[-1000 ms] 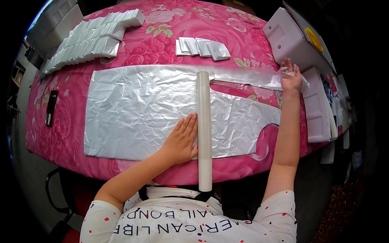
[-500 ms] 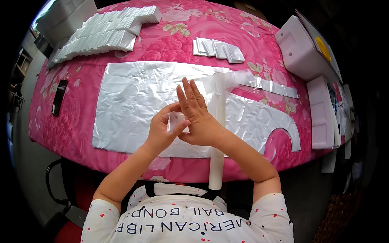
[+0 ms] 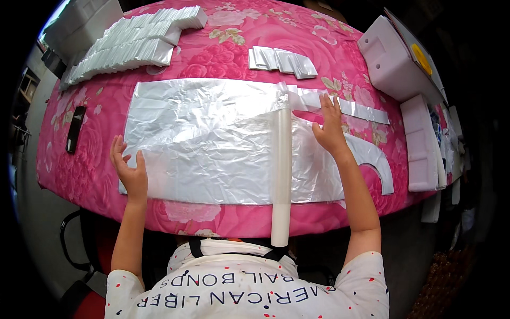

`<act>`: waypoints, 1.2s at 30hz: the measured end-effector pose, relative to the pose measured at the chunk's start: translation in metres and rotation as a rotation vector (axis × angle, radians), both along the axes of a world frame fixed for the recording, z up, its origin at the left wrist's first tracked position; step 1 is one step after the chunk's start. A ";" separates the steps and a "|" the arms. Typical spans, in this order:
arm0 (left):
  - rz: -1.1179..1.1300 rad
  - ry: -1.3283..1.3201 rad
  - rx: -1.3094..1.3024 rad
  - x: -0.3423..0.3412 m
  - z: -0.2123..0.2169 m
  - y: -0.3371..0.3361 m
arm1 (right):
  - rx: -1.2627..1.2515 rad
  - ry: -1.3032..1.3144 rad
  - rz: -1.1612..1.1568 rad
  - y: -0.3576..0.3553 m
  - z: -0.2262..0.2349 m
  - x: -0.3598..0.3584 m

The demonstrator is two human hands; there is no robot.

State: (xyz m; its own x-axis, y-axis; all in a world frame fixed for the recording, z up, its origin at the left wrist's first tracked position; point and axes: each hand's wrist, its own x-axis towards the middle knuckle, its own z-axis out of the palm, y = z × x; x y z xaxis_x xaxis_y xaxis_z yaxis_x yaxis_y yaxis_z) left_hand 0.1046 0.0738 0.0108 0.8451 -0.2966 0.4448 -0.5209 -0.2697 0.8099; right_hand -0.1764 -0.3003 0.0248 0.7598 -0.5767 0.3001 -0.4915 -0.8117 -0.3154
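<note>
A large, crinkled silvery plastic sheet (image 3: 212, 181), cut like an apron with a curved notch and a long strap (image 3: 366, 112), lies flat on the table. Across it rests a pale roll or tube (image 3: 281, 175), its near end jutting past the table's front edge. Thin clear film (image 3: 159, 170) spreads over the sheet's left part and reaches my left hand. That left hand (image 3: 130, 173) is at the sheet's left edge, thumb and fingers apart, against the film's edge. My right hand (image 3: 332, 127) has its fingers stretched out over the strap, right of the roll.
Many folded silvery packets (image 3: 127, 50) stand in rows at the far left, beside a white foam box (image 3: 79, 24). A smaller fanned group of packets (image 3: 281, 61) lies at the back. A black phone-like object (image 3: 75, 130) is at left; more foam boxes (image 3: 390, 58) stand at right.
My hands were together over the middle of the sheet with clear plastic between them. They have parted, the left to the sheet's left edge, the right to the strap; film now spreads leftward.
</note>
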 end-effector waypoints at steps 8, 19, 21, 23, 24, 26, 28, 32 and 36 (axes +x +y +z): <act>-0.493 -0.429 0.455 -0.041 0.027 -0.057 | -0.088 0.016 0.160 0.021 0.000 0.051; -0.685 -0.333 0.615 -0.074 0.005 -0.118 | 0.628 -0.754 -0.432 -0.081 -0.024 -0.009; -0.703 -0.337 0.603 -0.077 0.004 -0.125 | 1.049 -1.137 -0.854 -0.085 0.009 -0.027; -0.754 -0.361 0.538 -0.087 0.006 -0.147 | 0.819 -1.190 -0.947 -0.113 -0.005 -0.088; -0.767 -0.350 0.506 -0.088 0.004 -0.158 | 0.518 -1.000 -0.950 -0.110 -0.016 -0.098; -0.773 -0.328 0.451 -0.086 0.000 -0.178 | 0.094 -0.650 -0.816 -0.089 -0.028 -0.106; -0.785 -0.294 0.466 -0.086 -0.006 -0.193 | -0.059 -0.436 -0.531 -0.029 -0.017 -0.092; -0.845 -0.318 0.644 -0.091 -0.014 -0.209 | 0.160 -0.145 0.040 0.087 0.002 -0.070; -0.830 -0.380 0.556 -0.092 -0.016 -0.201 | 0.200 0.015 0.416 0.128 0.016 -0.054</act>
